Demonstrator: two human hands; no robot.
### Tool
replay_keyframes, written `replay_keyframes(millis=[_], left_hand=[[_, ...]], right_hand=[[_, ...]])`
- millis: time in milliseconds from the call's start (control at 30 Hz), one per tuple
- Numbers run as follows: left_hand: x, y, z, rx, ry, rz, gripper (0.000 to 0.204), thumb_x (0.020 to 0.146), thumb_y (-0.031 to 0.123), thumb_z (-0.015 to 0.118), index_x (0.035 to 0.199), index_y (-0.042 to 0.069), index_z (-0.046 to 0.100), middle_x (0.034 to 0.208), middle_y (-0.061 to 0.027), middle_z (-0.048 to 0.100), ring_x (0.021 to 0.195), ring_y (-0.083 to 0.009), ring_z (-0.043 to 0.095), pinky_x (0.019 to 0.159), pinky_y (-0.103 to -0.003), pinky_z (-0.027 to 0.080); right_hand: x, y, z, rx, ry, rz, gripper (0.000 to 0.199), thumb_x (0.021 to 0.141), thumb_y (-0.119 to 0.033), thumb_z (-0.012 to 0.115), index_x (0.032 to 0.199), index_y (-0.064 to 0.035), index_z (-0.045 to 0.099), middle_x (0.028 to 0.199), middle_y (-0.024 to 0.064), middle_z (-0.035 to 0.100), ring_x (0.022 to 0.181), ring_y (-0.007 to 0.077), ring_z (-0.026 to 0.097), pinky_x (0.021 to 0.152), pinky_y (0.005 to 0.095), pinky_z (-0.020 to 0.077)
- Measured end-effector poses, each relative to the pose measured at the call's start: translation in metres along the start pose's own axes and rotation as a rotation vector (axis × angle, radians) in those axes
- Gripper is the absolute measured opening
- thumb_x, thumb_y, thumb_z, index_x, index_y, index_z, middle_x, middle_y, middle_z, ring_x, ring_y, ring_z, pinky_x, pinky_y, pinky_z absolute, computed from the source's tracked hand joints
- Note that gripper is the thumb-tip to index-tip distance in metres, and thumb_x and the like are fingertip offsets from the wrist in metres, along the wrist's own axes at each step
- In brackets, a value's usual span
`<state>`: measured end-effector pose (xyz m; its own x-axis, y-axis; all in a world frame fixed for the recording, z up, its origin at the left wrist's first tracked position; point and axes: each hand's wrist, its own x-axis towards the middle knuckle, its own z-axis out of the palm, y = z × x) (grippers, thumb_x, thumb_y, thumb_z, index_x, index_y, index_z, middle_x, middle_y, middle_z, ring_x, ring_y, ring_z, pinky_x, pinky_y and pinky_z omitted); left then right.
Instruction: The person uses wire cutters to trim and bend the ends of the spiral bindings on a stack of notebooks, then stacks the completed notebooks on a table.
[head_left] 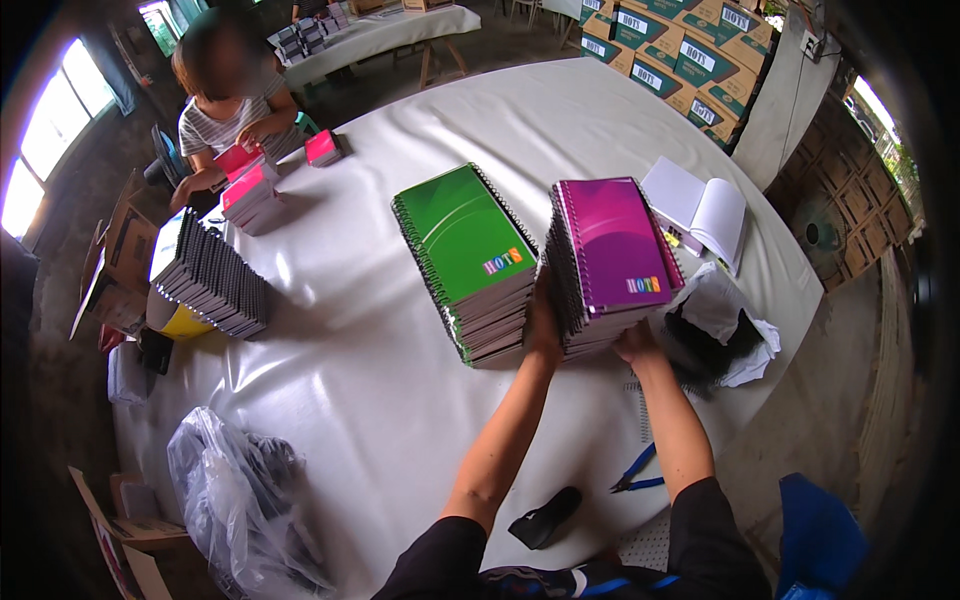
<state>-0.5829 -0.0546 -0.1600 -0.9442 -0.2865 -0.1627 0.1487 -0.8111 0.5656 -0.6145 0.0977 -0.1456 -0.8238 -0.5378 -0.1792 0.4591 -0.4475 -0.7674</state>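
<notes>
A tall stack of spiral notebooks with a purple cover [612, 232] on top stands between my two hands. My left hand [543, 322] is pressed to its left side, in the gap beside a second stack of spiral notebooks with a green cover [462, 235]. At the near right corner of the purple stack, my right hand [636, 343] grips its lower edge. The fingers of both hands are partly hidden by the stack. A spiral notebook lying open [715, 215] shows blank white pages to the right, close to torn white paper wrapping [755, 350].
Blue-handled pliers [637, 472] and a black object [545, 518] lie near me. A clear plastic bag [235, 490] and dark-spined notebooks [215, 275] are left. Across the white-covered table [350, 390], a person [235, 110] handles small pink-covered books [250, 195]. Cartons [690, 55] are piled behind.
</notes>
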Motion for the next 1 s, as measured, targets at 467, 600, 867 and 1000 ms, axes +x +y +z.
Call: replay_keyframes(millis=[467, 600, 867, 1000], left_hand=[[-0.046, -0.023, -0.001, 0.768, 0.255, 0.447, 0.059, 0.099, 0.043, 0.023, 0.142, 0.002, 0.022, 0.147, -0.0131, 0.023, 0.136, -0.0239, 0.020, 0.111, -0.035, 0.014], [-0.172, 0.036, 0.022, 0.756, -0.027, 0.255, 0.046, 0.097, 0.028, 0.039, 0.132, -0.002, 0.041, 0.135, -0.0162, 0.042, 0.122, -0.0264, 0.046, 0.103, -0.038, 0.031], [-0.107, 0.154, -0.059, 0.461, 0.407, 0.221, 0.077, 0.087, 0.062, 0.033, 0.144, 0.013, 0.016, 0.147, -0.0122, 0.023, 0.136, -0.0285, 0.019, 0.109, -0.044, 0.013], [-0.062, 0.160, -0.091, 0.223, 0.221, 0.060, 0.090, 0.081, 0.073, 0.031, 0.147, 0.019, 0.000, 0.152, -0.0120, 0.011, 0.138, -0.0321, 0.013, 0.111, -0.046, 0.007]], right_hand=[[0.063, 0.001, -0.013, -0.056, -0.152, 0.023, 0.049, 0.091, -0.043, 0.046, 0.123, -0.0055, 0.050, 0.122, 0.0087, 0.054, 0.110, 0.0205, 0.052, 0.094, 0.0379, 0.0423], [0.057, -0.001, -0.011, 0.017, -0.245, 0.031, 0.043, 0.090, -0.038, 0.050, 0.121, -0.0075, 0.053, 0.119, 0.0076, 0.057, 0.106, 0.0209, 0.055, 0.093, 0.0385, 0.0445], [0.077, 0.004, -0.009, 0.028, -0.276, 0.075, 0.053, 0.090, -0.047, 0.047, 0.124, -0.0054, 0.049, 0.123, 0.0100, 0.053, 0.109, 0.0223, 0.053, 0.092, 0.0392, 0.0446], [0.089, -0.002, 0.026, 0.046, -0.237, 0.178, 0.059, 0.088, -0.052, 0.047, 0.124, -0.0058, 0.050, 0.123, 0.0097, 0.054, 0.109, 0.0226, 0.053, 0.094, 0.0398, 0.0437]])
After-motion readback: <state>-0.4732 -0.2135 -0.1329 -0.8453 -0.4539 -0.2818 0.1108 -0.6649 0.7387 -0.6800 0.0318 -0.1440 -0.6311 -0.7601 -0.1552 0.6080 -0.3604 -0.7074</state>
